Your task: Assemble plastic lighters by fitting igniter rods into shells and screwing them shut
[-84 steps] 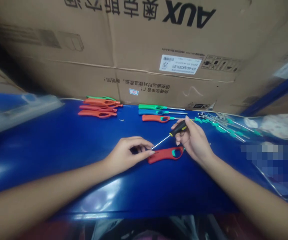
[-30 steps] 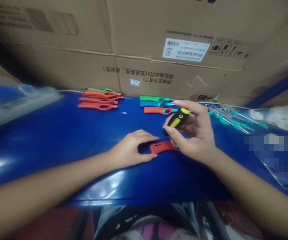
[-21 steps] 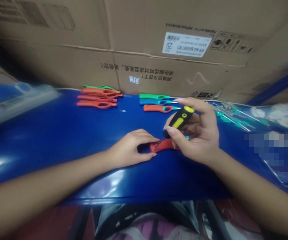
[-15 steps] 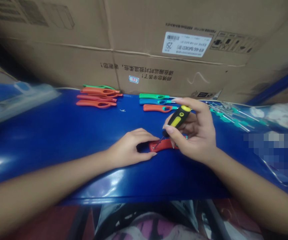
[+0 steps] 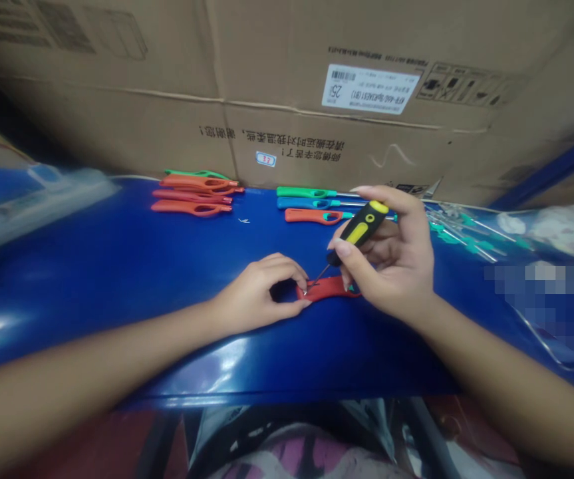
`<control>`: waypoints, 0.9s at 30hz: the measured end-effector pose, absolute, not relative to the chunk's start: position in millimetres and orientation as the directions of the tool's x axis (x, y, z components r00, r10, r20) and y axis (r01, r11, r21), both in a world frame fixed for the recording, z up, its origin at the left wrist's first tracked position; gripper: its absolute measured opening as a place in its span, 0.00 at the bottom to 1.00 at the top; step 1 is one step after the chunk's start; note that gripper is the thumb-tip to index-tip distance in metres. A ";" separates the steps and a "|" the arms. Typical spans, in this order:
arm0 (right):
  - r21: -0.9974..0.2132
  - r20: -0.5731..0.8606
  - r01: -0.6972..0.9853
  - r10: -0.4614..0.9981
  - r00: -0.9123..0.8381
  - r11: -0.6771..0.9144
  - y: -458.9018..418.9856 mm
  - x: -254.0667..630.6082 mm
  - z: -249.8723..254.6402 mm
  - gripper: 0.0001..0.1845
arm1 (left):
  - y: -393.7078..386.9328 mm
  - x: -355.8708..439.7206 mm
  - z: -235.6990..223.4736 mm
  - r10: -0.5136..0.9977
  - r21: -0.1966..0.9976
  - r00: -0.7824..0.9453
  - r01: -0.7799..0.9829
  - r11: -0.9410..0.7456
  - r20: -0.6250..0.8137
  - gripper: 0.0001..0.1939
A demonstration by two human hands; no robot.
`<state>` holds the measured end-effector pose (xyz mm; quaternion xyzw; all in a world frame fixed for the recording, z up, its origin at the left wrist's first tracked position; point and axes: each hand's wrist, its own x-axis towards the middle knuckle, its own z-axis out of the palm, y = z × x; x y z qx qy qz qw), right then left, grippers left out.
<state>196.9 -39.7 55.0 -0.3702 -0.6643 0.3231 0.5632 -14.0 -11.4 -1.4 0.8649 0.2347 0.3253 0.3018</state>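
A red lighter body (image 5: 329,288) lies on the blue table top in front of me. My left hand (image 5: 261,293) has thumb and forefinger closed around its left end. In my right hand (image 5: 396,259) is a black-and-yellow screwdriver (image 5: 361,231), held tilted with its handle up to the right. Its thin shaft runs down to the left end of the red body, where a small shiny spot shows near the tip. Teal at the body's right end is partly hidden by my right fingers.
Behind, several orange and green lighter handles (image 5: 191,198) lie stacked at left. Green, blue and orange lighters with metal rods (image 5: 311,203) lie further right. Several loose metal rods with teal parts (image 5: 466,236) are at right. A large cardboard box (image 5: 267,80) stands along the table's back edge.
My right hand and the screwdriver have shifted slightly to the right and tilted lower. More of the red lighter body shows, and my left forefinger has curled closer to the screwdriver's tip.
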 end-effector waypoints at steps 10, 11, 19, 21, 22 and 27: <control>-0.815 0.552 0.142 0.828 -0.100 0.561 -41.1 197.0 50.1 0.29 | -12.5 -14.7 -2.1 0.621 0.649 0.670 0.267 -0.713 0.407 0.13; -0.805 0.564 0.146 0.818 -0.111 0.575 -41.1 197.5 49.7 0.30 | -12.6 -14.8 -2.6 0.620 0.647 0.669 0.266 -0.715 0.410 0.15; -0.690 0.667 0.172 0.710 -0.226 0.703 -40.8 200.9 44.5 0.32 | -12.1 -14.4 -2.0 0.610 0.640 0.679 0.264 -0.722 0.408 0.13; -0.640 0.685 0.201 0.669 -0.286 0.742 -40.3 201.9 43.5 0.34 | -12.3 -14.1 -1.2 0.609 0.640 0.682 0.263 -0.722 0.406 0.13; -0.625 0.689 0.208 0.657 -0.307 0.753 -39.9 202.3 43.0 0.34 | -12.4 -14.0 -1.0 0.607 0.640 0.683 0.262 -0.722 0.405 0.13; -0.578 0.717 0.214 0.616 -0.326 0.787 -35.5 201.9 40.3 0.34 | -12.5 -14.3 -2.1 0.608 0.638 0.684 0.266 -0.723 0.404 0.14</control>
